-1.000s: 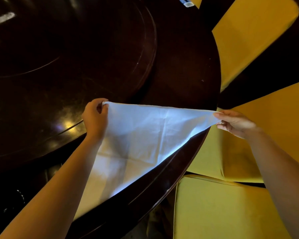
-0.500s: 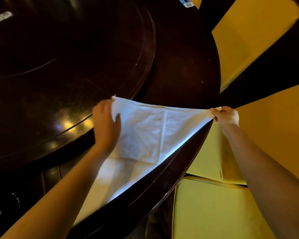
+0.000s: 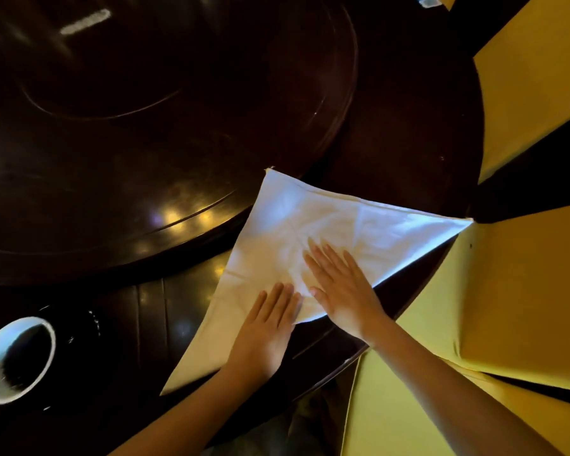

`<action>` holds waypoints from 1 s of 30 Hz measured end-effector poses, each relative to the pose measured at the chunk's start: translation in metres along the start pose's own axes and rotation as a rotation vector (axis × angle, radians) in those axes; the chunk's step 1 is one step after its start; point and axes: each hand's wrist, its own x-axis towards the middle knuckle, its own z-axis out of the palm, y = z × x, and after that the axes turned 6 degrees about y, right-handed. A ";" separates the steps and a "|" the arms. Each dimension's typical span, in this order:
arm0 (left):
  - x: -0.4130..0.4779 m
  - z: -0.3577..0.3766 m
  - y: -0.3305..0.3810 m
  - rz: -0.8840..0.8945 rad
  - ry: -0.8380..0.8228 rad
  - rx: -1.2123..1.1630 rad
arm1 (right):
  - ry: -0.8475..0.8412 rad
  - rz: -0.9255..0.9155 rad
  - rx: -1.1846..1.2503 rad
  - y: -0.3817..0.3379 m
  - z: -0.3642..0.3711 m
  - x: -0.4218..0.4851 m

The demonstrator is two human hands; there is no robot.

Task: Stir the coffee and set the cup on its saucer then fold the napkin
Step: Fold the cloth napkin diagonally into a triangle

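A white napkin point(image 3: 313, 225), folded into a triangle, lies flat on the dark round table near its front edge. One corner points toward the raised turntable and one reaches the table's right rim. My left hand point(image 3: 264, 330) rests flat on the napkin's near part, fingers together and stretched out. My right hand point(image 3: 339, 284) lies flat beside it on the napkin's middle, fingers spread, palm down. Neither hand grips the cloth. A white-rimmed cup point(image 3: 14, 360) with dark contents stands at the lower left; whether a saucer is under it is hidden in the dark.
A large dark turntable point(image 3: 145, 143) fills the table's middle, its rim just left of the napkin. Yellow-covered chairs point(image 3: 524, 307) crowd the table's right and near side. The table edge point(image 3: 352, 353) runs just below my hands.
Both hands let go of the napkin's corners and now lie flat on it. The napkin has dropped from being held taut to lying on the table. The view has shifted, bringing the cup in.
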 end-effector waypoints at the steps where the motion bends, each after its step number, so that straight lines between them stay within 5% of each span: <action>1: -0.006 -0.001 -0.001 0.010 0.009 0.014 | -0.008 -0.009 -0.019 0.004 0.001 0.000; 13: -0.048 -0.041 -0.018 -0.151 -0.154 0.126 | -0.081 0.015 0.021 0.002 -0.006 0.004; 20: -0.057 -0.068 -0.052 -0.241 -0.057 0.104 | -0.168 -0.044 0.100 0.008 -0.017 0.003; 25: -0.056 -0.085 -0.062 -0.211 -0.149 -0.003 | -0.069 -0.255 0.166 -0.027 -0.023 -0.013; 30: -0.061 -0.102 -0.077 -0.373 -0.347 -0.003 | 0.153 -0.236 0.234 -0.031 -0.007 -0.029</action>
